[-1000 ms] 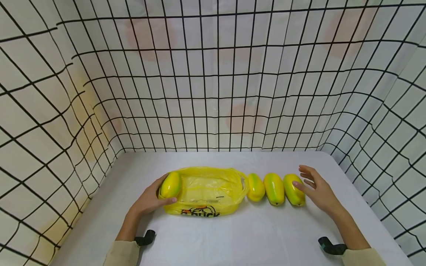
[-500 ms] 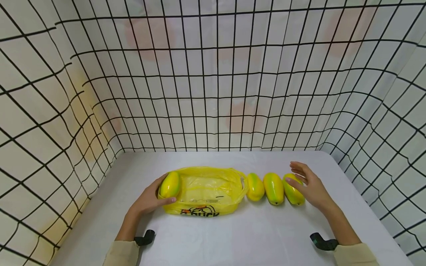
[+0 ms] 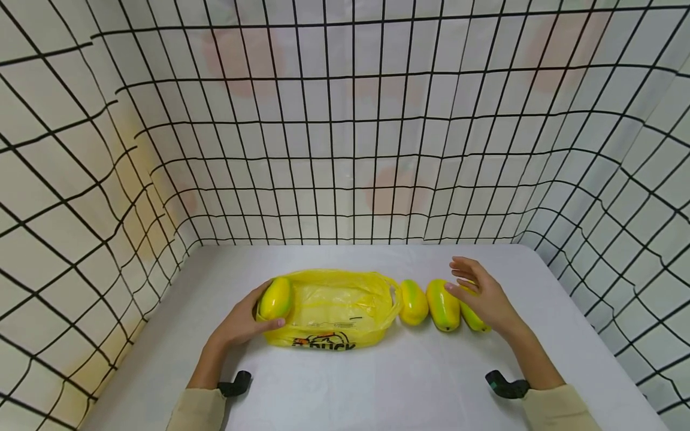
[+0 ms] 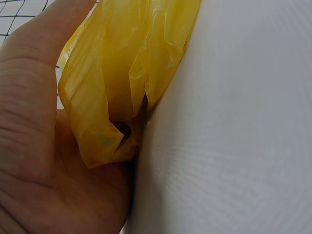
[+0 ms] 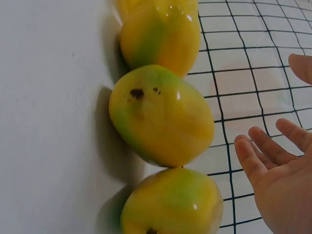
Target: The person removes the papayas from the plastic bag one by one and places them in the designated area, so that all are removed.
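A yellow plastic bag point(image 3: 336, 305) lies spread on the table, with black and orange print on its near side. One yellow-green papaya point(image 3: 276, 298) sits in its left end. My left hand point(image 3: 237, 320) cups that end, thumb in front and fingers behind; in the left wrist view the crumpled bag point(image 4: 122, 73) lies against its palm. To the bag's right is a row of three papayas: the left one point(image 3: 413, 303) by the bag handle, the middle one point(image 3: 444, 305), and the right one point(image 3: 476, 319). My right hand point(image 3: 485, 299), fingers spread, hovers over the right one and partly hides it.
A white-covered table point(image 3: 399, 383) carries everything. Black wire grid panels point(image 3: 350, 143) with pale cloth behind them close off the back and both sides. Each wrist bears a small black camera mount, such as the one on the right wrist point(image 3: 507, 385).
My right hand has moved left over the row, from beside the right papaya to above it, reaching toward the middle one. The left hand, bag and papayas stay where they were.
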